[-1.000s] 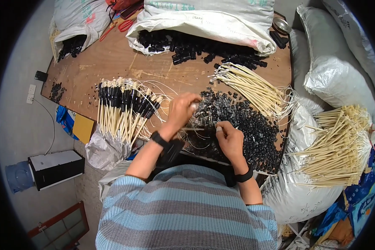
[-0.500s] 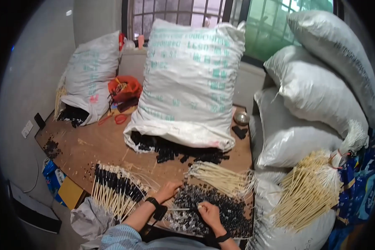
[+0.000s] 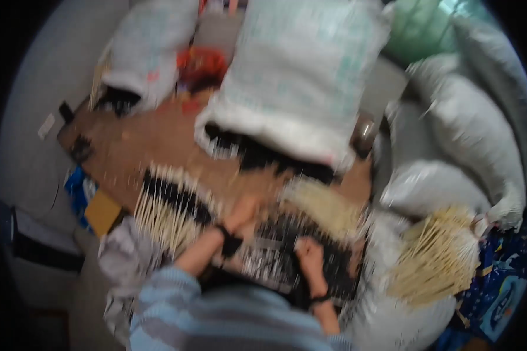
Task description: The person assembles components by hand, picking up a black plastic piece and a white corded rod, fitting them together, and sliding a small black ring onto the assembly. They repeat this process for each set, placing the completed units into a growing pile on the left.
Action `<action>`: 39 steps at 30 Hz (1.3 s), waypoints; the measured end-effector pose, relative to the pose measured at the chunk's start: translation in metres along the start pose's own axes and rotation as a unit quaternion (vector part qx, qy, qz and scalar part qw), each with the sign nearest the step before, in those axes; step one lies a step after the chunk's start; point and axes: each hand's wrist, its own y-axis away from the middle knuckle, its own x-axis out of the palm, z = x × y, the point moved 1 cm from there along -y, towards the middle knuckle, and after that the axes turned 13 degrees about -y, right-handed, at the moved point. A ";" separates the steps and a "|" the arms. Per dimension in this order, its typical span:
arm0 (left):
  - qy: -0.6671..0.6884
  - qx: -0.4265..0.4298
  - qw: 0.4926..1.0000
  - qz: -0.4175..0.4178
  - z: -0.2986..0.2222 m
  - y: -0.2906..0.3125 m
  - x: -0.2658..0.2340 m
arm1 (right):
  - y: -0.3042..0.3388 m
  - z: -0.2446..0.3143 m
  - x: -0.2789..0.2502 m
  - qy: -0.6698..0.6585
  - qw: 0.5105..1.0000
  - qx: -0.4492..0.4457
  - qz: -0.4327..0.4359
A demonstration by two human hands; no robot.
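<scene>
Well beyond both hands (image 3: 310, 258), a white sack (image 3: 301, 88) crowds the table (image 3: 123, 155)

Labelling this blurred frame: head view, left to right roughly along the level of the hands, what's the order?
Yellow-brown panel → pale sticks with dark upper parts → left hand → right hand → bunch of pale sticks → dark blue plastic.

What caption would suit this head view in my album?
Left hand near pale sticks, right hand at black bits, big white sack beyond.
</scene>
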 end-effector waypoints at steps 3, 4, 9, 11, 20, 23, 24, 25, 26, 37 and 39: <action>-0.006 -0.111 0.994 0.015 -0.044 -0.012 -0.055 | -0.006 0.007 -0.002 -0.094 0.988 0.121 -0.022; -0.007 -0.151 0.988 0.028 -0.047 -0.010 -0.061 | -0.008 0.015 0.000 -0.115 0.977 0.180 -0.022; -0.072 -0.134 0.985 0.081 -0.066 -0.004 -0.058 | -0.008 0.000 0.008 -0.135 0.967 0.215 -0.015; -0.118 -0.136 0.980 0.088 -0.065 0.001 -0.047 | -0.004 0.006 0.011 -0.141 0.964 0.225 -0.012; 0.153 -0.048 0.985 0.060 -0.116 0.011 -0.040 | -0.007 0.004 0.015 -0.156 0.961 0.225 -0.050; 0.049 0.116 0.989 0.079 -0.166 0.020 -0.027 | -0.011 0.003 0.021 -0.180 0.963 0.198 -0.043; 0.021 0.125 0.992 -0.014 -0.173 0.027 -0.018 | -0.013 0.007 0.025 -0.188 0.964 0.183 -0.047; 0.011 0.133 0.991 -0.013 -0.177 0.026 -0.019 | -0.012 0.004 0.027 -0.189 0.964 0.184 -0.043; 0.001 0.142 0.990 -0.011 -0.179 0.026 -0.021 | -0.010 -0.003 0.026 -0.172 0.972 0.153 -0.036; 0.250 -0.231 0.936 0.093 -0.152 0.031 -0.040 | -0.001 0.036 0.038 0.233 0.953 -0.186 -0.048; 0.253 -0.195 0.945 0.069 -0.147 0.034 -0.037 | 0.001 0.039 0.039 0.242 0.951 -0.189 -0.046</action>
